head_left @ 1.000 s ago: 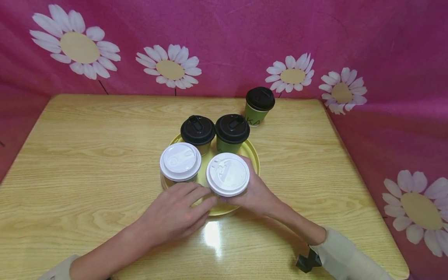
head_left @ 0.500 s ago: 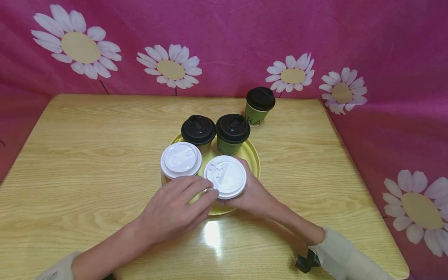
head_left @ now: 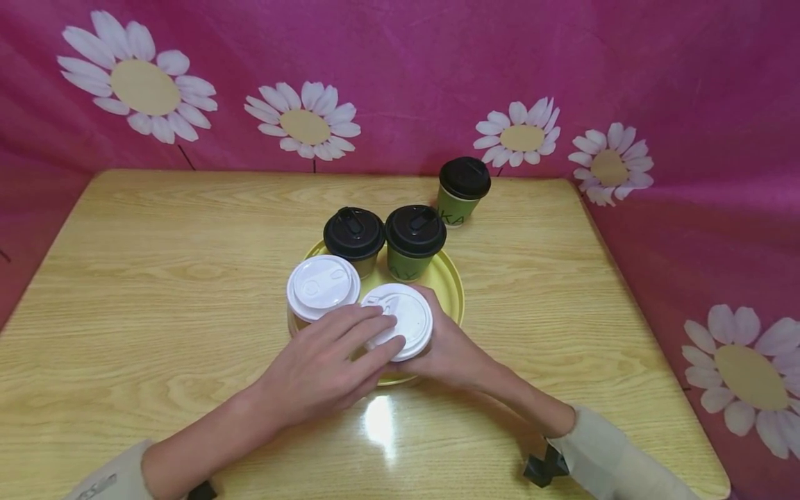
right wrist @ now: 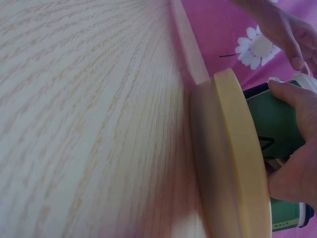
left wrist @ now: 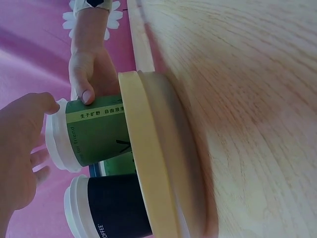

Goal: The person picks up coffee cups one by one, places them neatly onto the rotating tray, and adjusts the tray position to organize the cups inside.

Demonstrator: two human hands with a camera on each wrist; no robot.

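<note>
My right hand [head_left: 450,351] grips a green paper coffee cup [left wrist: 96,134] with a white lid [head_left: 412,323], low on its side. That cup stands at the near right of a round yellow tray [head_left: 455,285]. From the left, my left hand [head_left: 325,361] reaches over the same lid with spread, loosely bent fingers; its fingertips overlap the lid's top and edge. Beside it on the tray is a dark cup [left wrist: 119,206], also white-lidded. Two black-lidded cups, one on the left [head_left: 354,236] and a green one on the right [head_left: 412,239], stand behind.
Another green cup [head_left: 461,194] with a black lid stands on the wooden table [head_left: 175,278] beyond the tray. A pink cloth [head_left: 412,69] printed with daisies hangs behind the table and along its sides.
The cup in my right hand has moved slightly left and nearer to me, clearing more of the green cup behind. My left hand has come up and right, its fingers now over the lid.
</note>
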